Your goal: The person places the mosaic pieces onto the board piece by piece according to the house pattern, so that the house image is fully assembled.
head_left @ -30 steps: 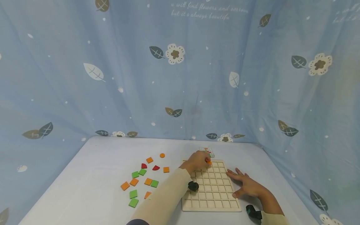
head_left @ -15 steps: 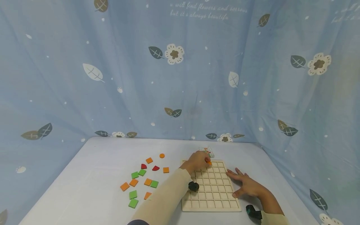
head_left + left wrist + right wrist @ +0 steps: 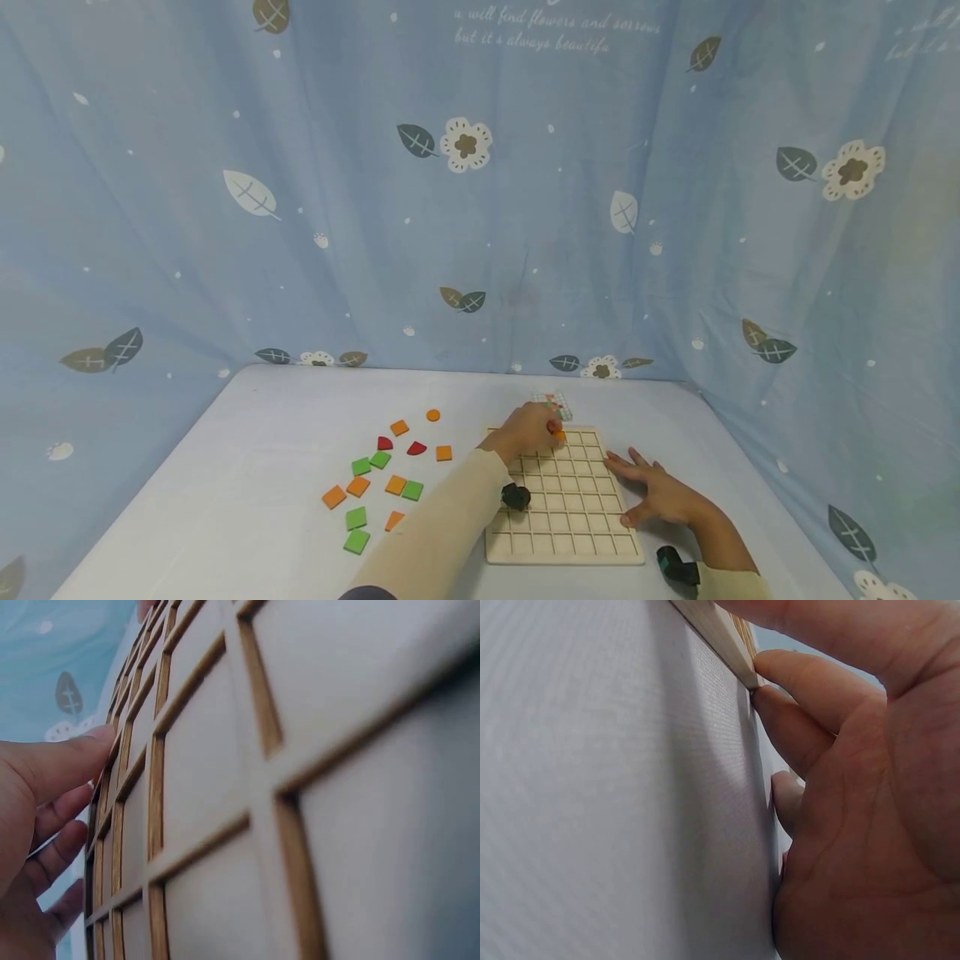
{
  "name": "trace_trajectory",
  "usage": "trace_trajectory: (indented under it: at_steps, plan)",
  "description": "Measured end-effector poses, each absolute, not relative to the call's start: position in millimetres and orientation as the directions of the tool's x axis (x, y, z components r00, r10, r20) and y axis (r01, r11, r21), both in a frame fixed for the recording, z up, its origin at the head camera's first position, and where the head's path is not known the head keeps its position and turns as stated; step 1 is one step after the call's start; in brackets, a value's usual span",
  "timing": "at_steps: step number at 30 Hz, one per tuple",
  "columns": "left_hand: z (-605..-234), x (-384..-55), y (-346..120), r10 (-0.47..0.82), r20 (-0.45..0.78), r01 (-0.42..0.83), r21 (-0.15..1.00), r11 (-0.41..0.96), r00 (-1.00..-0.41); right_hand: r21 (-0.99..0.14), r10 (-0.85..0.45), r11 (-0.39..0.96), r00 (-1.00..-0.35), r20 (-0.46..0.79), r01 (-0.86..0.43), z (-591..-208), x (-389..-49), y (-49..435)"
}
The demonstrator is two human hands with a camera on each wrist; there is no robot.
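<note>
My left hand reaches across a pale wooden grid board to its far rows. Its thumb and fingers pinch a small orange tile, mostly covered by the fingertips. In the left wrist view the left thumb lies close along the grid ridges, and the tile is hidden there. My right hand rests spread beside the board's right side. Seen from the right wrist, its fingertips meet the board's edge close over the white tabletop.
Loose green squares, orange squares, red quarter-round pieces and an orange disc lie scattered left of the board. A small printed pattern card lies behind it. A blue patterned curtain hangs behind the table.
</note>
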State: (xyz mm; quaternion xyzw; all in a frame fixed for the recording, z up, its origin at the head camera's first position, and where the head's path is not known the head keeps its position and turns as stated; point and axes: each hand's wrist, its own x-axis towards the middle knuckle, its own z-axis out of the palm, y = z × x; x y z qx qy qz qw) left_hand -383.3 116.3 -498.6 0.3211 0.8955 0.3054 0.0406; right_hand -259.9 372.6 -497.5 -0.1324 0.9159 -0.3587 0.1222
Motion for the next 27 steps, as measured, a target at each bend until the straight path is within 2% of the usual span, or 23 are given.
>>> trace_trajectory:
  at_steps: [6, 14, 27]
  plan:
    - [-489, -382, 104, 0.617, 0.134, 0.579, 0.541, 0.610, -0.776, -0.682, -0.344, 0.713, -0.929, -0.138, -0.163, -495, -261, 370]
    - [-471, -382, 78, 0.644, 0.162, 0.648, 0.387, 0.656, -0.748, -0.675, -0.355, 0.716, -0.926, -0.127, -0.182, -497, -262, 373]
    - [-463, -384, 29, 0.536, 0.199, 0.568, 0.397, 0.721, -0.820, -0.695, -0.372, 0.698, -0.916, -0.147, -0.172, -496, -262, 373]
